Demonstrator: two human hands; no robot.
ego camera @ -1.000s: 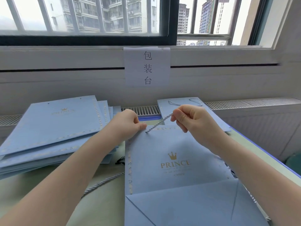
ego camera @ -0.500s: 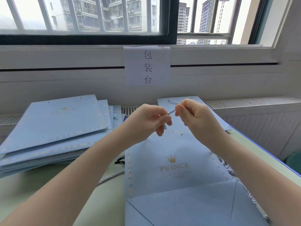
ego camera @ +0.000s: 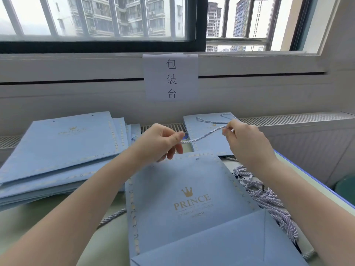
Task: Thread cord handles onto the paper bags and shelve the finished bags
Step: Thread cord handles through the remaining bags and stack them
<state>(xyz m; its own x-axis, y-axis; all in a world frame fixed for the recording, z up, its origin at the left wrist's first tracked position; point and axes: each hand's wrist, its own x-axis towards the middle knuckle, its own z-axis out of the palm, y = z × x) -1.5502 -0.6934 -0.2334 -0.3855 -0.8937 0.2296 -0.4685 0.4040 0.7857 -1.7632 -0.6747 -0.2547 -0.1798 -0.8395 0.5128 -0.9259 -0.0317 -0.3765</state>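
A flat light-blue paper bag (ego camera: pixel 184 200) with a gold crown and "PRINCE" lies in front of me, its punched holes near the far edge. Above that edge I hold a short stretch of white twisted cord (ego camera: pixel 203 134) taut between both hands. My left hand (ego camera: pixel 163 142) pinches one end, my right hand (ego camera: pixel 244 139) pinches the other. A bundle of loose cords (ego camera: pixel 267 200) lies to the right of the bag. Behind my hands rests a bag with a cord handle fitted (ego camera: pixel 209 127).
A fanned stack of flat blue bags (ego camera: pixel 59 150) fills the left of the table. One cord (ego camera: pixel 113 216) trails out from under the front bag on the left. A white wall with a paper sign (ego camera: pixel 171 77) and a radiator grille (ego camera: pixel 295 120) close off the back.
My hands rose off the bag's far edge and then drew apart, the right hand going right, stretching the cord out between them.
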